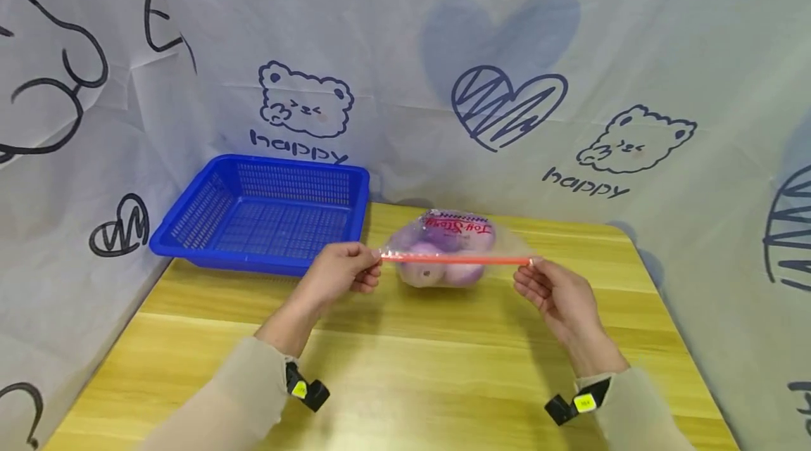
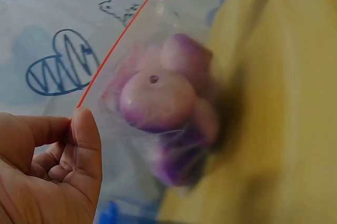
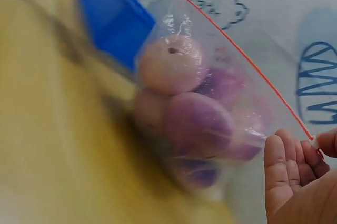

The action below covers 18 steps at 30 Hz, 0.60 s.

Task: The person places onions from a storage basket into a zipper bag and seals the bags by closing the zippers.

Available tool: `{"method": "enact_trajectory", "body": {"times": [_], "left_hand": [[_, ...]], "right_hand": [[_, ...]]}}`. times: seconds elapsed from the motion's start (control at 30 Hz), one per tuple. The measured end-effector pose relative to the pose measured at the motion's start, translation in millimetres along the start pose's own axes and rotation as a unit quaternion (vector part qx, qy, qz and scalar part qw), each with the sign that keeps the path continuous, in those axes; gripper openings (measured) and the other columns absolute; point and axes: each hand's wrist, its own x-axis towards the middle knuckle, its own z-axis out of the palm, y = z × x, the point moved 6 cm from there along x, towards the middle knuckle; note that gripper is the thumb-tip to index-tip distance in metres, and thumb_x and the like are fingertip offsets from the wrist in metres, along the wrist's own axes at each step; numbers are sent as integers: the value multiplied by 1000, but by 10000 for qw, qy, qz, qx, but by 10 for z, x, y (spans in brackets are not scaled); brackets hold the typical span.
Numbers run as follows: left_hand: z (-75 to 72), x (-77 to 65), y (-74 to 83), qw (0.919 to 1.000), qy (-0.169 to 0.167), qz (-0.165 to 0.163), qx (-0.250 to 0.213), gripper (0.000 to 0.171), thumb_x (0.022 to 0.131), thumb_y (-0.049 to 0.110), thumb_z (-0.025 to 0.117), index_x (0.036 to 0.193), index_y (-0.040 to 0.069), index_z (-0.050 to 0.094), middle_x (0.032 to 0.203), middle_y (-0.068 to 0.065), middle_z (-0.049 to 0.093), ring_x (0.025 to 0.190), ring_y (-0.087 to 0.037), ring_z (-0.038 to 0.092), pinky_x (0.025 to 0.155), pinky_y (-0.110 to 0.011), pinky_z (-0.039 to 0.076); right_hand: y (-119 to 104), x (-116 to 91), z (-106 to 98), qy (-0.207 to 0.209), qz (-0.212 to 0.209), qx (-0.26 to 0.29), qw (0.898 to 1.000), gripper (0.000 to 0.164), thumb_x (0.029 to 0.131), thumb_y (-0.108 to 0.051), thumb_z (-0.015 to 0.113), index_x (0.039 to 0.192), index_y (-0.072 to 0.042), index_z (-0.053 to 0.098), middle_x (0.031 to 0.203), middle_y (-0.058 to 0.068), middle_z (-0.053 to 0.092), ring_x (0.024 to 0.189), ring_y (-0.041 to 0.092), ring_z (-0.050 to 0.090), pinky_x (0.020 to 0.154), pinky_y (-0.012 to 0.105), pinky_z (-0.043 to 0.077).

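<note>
A clear zip bag (image 1: 505, 243) with an orange-red zip strip (image 1: 456, 260) along its top and red lettering on its side is stretched between both hands. Several round, pink-to-purple things (image 2: 158, 100) sit inside, one with a small dark hole; their exact kind I cannot tell. At the strip's left end, my left hand (image 1: 338, 271) pinches it between thumb and index finger. The other end is pinched by my right hand (image 1: 564, 296), where a small whitish piece (image 3: 315, 142) shows at the strip's tip. The bag hangs below the taut strip.
To the left at the back, a blue plastic basket (image 1: 260, 264) with slotted walls stands on the yellow wood-grain table (image 1: 431, 380). White cloth (image 1: 393, 127) printed with hearts and bears hangs behind the table and along its sides.
</note>
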Motion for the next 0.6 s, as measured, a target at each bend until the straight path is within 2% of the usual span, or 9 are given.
{"method": "enact_trajectory", "body": {"times": [0.17, 0.27, 0.4, 0.5, 0.6], "left_hand": [[54, -313, -581, 9987, -182, -332, 330, 23, 105, 10, 58, 98, -11, 66, 81, -8, 67, 66, -14, 64, 63, -29, 59], [95, -443, -830, 9963, -363, -436, 649, 24, 103, 8, 58, 94, -12, 67, 77, -10, 67, 63, -14, 63, 60, -30, 59], [99, -491, -944, 9958, -222, -412, 781, 24, 102, 8, 60, 90, -11, 67, 77, -12, 68, 61, -15, 63, 59, -31, 59], [106, -465, -927, 9965, -88, -344, 752, 24, 103, 10, 60, 91, -10, 67, 77, -11, 66, 61, -15, 62, 59, -31, 58], [139, -443, -894, 9969, -107, -309, 716, 25, 103, 11, 61, 92, -10, 66, 75, -8, 65, 61, -14, 62, 59, -30, 58]], "right_hand": [[569, -244, -286, 207, 583, -492, 9969, 23, 109, -12, 54, 98, -5, 73, 89, 5, 76, 90, 18, 78, 89, 35, 63], [816, -326, -415, 273, 948, -595, 9933, 20, 107, -11, 56, 99, -3, 73, 89, 7, 77, 89, 19, 78, 87, 36, 63], [964, -342, -471, 166, 1044, -632, 9924, 18, 106, -12, 58, 102, -2, 72, 92, 8, 77, 88, 19, 77, 87, 37, 63], [987, -335, -491, 144, 1040, -641, 9924, 20, 107, -12, 56, 100, -3, 73, 92, 8, 77, 87, 19, 77, 87, 37, 63], [957, -330, -518, 207, 980, -628, 9930, 21, 107, -12, 56, 99, -3, 73, 92, 9, 77, 87, 19, 77, 86, 38, 64]]}}
